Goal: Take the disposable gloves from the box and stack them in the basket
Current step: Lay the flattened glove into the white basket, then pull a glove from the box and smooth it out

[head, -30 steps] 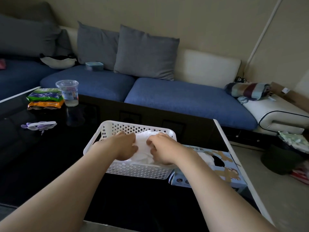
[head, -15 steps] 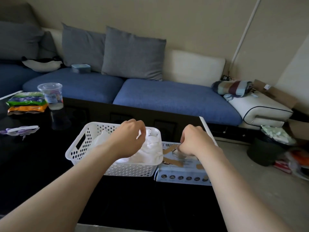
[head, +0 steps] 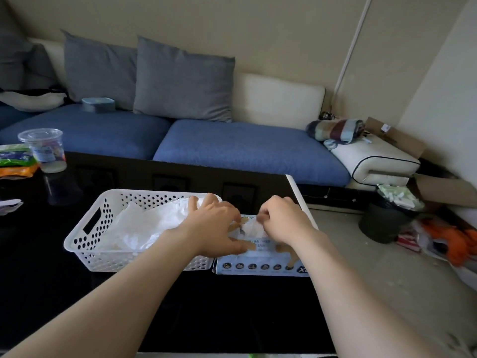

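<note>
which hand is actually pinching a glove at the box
The right hand: its fingers are curled, pinching a white glove at the opening of the box. The left hand only lies with fingers spread flat on the box top.

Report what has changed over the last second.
Both hands left the gloves in the basket and moved right to the box. The right hand went first and now pinches a glove at the opening. The left hand followed and rests flat on the box top. The basket, its gloves and the box stayed put.
</note>
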Demonstrator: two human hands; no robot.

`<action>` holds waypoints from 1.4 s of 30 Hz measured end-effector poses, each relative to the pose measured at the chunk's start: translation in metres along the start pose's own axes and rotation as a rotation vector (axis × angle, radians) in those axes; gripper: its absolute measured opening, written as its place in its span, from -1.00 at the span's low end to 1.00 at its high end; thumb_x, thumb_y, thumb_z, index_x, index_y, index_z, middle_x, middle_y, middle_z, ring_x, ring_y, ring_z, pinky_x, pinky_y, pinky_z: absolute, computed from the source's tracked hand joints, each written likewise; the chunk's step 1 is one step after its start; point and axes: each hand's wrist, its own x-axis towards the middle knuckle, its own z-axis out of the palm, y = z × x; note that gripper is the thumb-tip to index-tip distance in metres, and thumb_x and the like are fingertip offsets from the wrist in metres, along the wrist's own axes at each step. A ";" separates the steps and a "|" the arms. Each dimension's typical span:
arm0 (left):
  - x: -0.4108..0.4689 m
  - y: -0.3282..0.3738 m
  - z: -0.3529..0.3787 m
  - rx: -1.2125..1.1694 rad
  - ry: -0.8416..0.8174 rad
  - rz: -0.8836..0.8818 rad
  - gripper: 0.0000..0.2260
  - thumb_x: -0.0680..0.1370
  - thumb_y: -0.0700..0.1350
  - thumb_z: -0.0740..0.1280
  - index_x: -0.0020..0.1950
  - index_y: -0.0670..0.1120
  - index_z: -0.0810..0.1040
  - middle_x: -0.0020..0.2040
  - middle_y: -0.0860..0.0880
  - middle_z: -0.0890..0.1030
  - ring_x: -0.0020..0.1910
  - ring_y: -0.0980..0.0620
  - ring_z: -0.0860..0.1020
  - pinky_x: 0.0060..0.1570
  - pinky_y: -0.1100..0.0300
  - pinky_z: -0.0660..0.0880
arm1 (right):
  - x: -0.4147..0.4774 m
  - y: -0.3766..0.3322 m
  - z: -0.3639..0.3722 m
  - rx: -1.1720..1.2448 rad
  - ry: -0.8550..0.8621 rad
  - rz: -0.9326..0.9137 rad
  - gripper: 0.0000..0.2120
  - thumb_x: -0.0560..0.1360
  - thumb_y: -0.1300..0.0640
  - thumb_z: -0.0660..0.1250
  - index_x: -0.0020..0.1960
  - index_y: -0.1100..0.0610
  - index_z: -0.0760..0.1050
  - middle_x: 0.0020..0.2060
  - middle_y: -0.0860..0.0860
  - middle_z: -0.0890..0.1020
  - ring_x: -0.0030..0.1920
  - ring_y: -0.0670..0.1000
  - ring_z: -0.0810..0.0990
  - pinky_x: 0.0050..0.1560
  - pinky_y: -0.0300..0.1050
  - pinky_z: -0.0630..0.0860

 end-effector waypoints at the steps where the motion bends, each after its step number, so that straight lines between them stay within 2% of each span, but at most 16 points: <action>1: 0.002 0.000 0.001 0.007 -0.030 -0.013 -0.41 0.47 0.45 0.35 0.36 0.14 0.55 0.37 0.17 0.49 0.45 -0.04 0.26 0.41 -0.27 0.09 | 0.000 0.002 0.001 -0.001 0.013 -0.015 -0.72 0.68 0.07 0.32 -0.21 -0.06 0.58 -0.09 0.03 0.61 -0.07 0.09 0.60 -0.22 -0.05 0.48; 4: 0.006 -0.003 0.006 -0.024 -0.093 -0.040 -0.44 0.47 0.41 0.38 0.32 0.09 0.57 0.21 0.11 0.56 0.37 -0.06 0.29 0.41 -0.32 0.09 | -0.001 0.006 0.001 0.045 0.083 -0.045 -0.64 0.63 0.23 0.22 -0.32 -0.02 0.41 -0.21 0.00 0.58 -0.15 0.08 0.56 -0.34 -0.02 0.40; 6: 0.009 -0.005 0.008 -0.056 -0.115 -0.054 -0.42 0.47 0.41 0.39 0.33 0.06 0.57 0.19 0.08 0.57 0.33 -0.06 0.30 0.38 -0.30 0.12 | -0.002 0.008 0.002 0.179 0.117 -0.079 -0.69 0.65 0.25 0.19 -0.21 0.02 0.52 -0.15 -0.03 0.62 -0.14 0.03 0.60 -0.20 0.00 0.57; 10: 0.009 -0.006 0.006 -0.075 -0.139 -0.055 -0.42 0.48 0.40 0.40 0.32 0.02 0.58 0.20 0.07 0.56 0.29 -0.06 0.31 0.32 -0.26 0.16 | -0.009 0.001 -0.006 0.545 0.114 -0.031 -0.72 0.75 0.11 0.13 0.03 0.09 0.59 -0.06 -0.04 0.62 -0.07 -0.08 0.57 -0.13 -0.21 0.45; 15: 0.008 -0.006 0.010 -0.074 -0.090 -0.051 -0.45 0.45 0.44 0.38 0.28 0.12 0.59 0.17 0.13 0.56 0.29 -0.05 0.31 0.26 -0.21 0.18 | -0.014 -0.013 -0.023 0.957 0.367 0.071 -0.70 0.73 0.06 0.14 -0.14 0.10 0.44 -0.27 -0.10 0.47 -0.29 -0.19 0.43 -0.16 -0.21 0.40; 18: 0.006 -0.005 0.005 -0.122 -0.044 -0.071 -0.53 0.40 0.53 0.36 0.08 0.21 0.59 -0.01 0.21 0.50 0.25 0.04 0.29 0.24 -0.16 0.23 | -0.015 -0.017 -0.025 1.043 0.390 0.072 -0.73 0.72 0.02 0.21 -0.14 0.06 0.48 -0.26 -0.12 0.51 -0.31 -0.23 0.46 -0.15 -0.24 0.41; 20: 0.004 -0.004 -0.003 -0.320 0.024 -0.090 -0.60 0.36 0.50 0.43 -0.11 0.21 0.56 -0.05 0.23 0.53 0.17 0.07 0.40 0.19 -0.07 0.35 | -0.015 -0.018 -0.026 1.059 0.383 0.065 -0.73 0.71 0.03 0.24 -0.13 0.09 0.52 -0.24 -0.11 0.55 -0.25 -0.21 0.49 -0.13 -0.24 0.42; 22: 0.000 -0.003 -0.013 -0.693 0.096 -0.086 -0.76 0.44 0.26 0.55 -0.04 0.17 0.67 -0.02 0.18 0.66 0.10 0.13 0.57 0.20 -0.03 0.50 | -0.014 -0.019 -0.026 1.067 0.377 0.058 -0.71 0.72 0.04 0.25 -0.12 0.12 0.54 -0.21 -0.07 0.56 -0.17 -0.13 0.51 -0.10 -0.21 0.42; 25: -0.007 -0.001 -0.024 -0.938 0.210 -0.130 -0.65 0.49 0.02 0.58 0.23 0.06 0.59 0.01 0.06 0.69 0.03 0.15 0.66 0.04 0.15 0.53 | -0.014 -0.021 -0.025 1.043 0.343 0.051 -0.69 0.73 0.04 0.23 -0.09 0.17 0.58 -0.19 -0.02 0.58 -0.13 -0.07 0.53 -0.06 -0.16 0.45; 28: -0.009 -0.004 -0.025 -1.030 0.275 -0.093 -0.57 0.53 -0.06 0.54 0.34 0.17 0.50 -0.07 -0.04 0.71 -0.02 0.05 0.70 0.05 0.13 0.58 | -0.013 -0.024 -0.024 0.950 0.289 0.067 -0.62 0.75 0.02 0.23 0.00 0.29 0.62 -0.22 -0.04 0.52 -0.17 -0.17 0.52 -0.12 -0.25 0.44; 31: -0.010 -0.006 -0.029 -1.042 0.286 0.006 -0.76 0.60 -0.09 0.47 0.24 0.14 0.68 0.02 -0.06 0.73 0.06 -0.04 0.69 0.18 0.01 0.62 | -0.014 -0.025 -0.022 0.907 0.153 0.058 -0.60 0.73 -0.07 0.28 -0.05 0.21 0.69 -0.20 0.14 0.64 -0.12 -0.01 0.61 -0.07 -0.13 0.50; 33: -0.012 -0.005 -0.033 -1.048 0.301 0.010 -0.89 0.62 -0.05 0.44 0.07 0.04 0.76 0.01 -0.17 0.73 0.04 -0.20 0.67 0.16 -0.10 0.60 | -0.015 -0.027 -0.022 0.912 0.039 0.073 -0.63 0.67 -0.15 0.36 -0.12 0.09 0.74 -0.16 0.09 0.73 -0.02 0.10 0.69 0.03 0.04 0.61; 35: -0.014 -0.004 -0.036 -1.088 0.357 -0.030 -0.88 0.61 -0.07 0.44 -0.03 -0.04 0.77 -0.04 -0.19 0.73 -0.08 -0.12 0.67 0.01 0.01 0.58 | -0.015 -0.029 -0.023 0.937 -0.066 0.085 -0.61 0.64 -0.23 0.36 -0.08 0.05 0.76 -0.12 0.04 0.77 0.06 0.15 0.72 0.19 0.15 0.62; 37: -0.014 -0.006 -0.039 -1.145 0.425 -0.071 -0.87 0.62 -0.11 0.43 -0.04 -0.13 0.74 -0.06 -0.12 0.75 -0.09 0.02 0.68 0.00 0.13 0.54 | -0.013 -0.029 -0.024 1.026 -0.162 0.092 -0.49 0.64 -0.35 0.24 0.07 0.02 0.76 -0.01 0.04 0.79 0.14 0.14 0.73 0.35 0.21 0.56; 39: -0.014 -0.010 -0.040 -1.188 0.477 -0.103 -0.80 0.61 -0.07 0.45 -0.01 -0.22 0.69 -0.05 -0.17 0.73 -0.07 -0.04 0.70 0.02 0.06 0.58 | -0.014 -0.030 -0.027 1.157 -0.262 0.048 -0.39 0.61 -0.46 0.17 0.26 -0.04 0.71 0.14 0.03 0.77 0.24 0.10 0.71 0.44 0.18 0.50; 42: -0.014 -0.016 -0.040 -1.212 0.523 -0.111 -0.66 0.56 0.01 0.49 0.00 -0.29 0.60 -0.04 -0.30 0.67 -0.16 -0.07 0.64 -0.03 -0.08 0.59 | -0.015 -0.032 -0.023 1.130 -0.298 -0.043 -0.36 0.45 -0.44 0.44 0.36 -0.06 0.60 0.23 0.03 0.73 0.26 0.11 0.70 0.40 0.27 0.55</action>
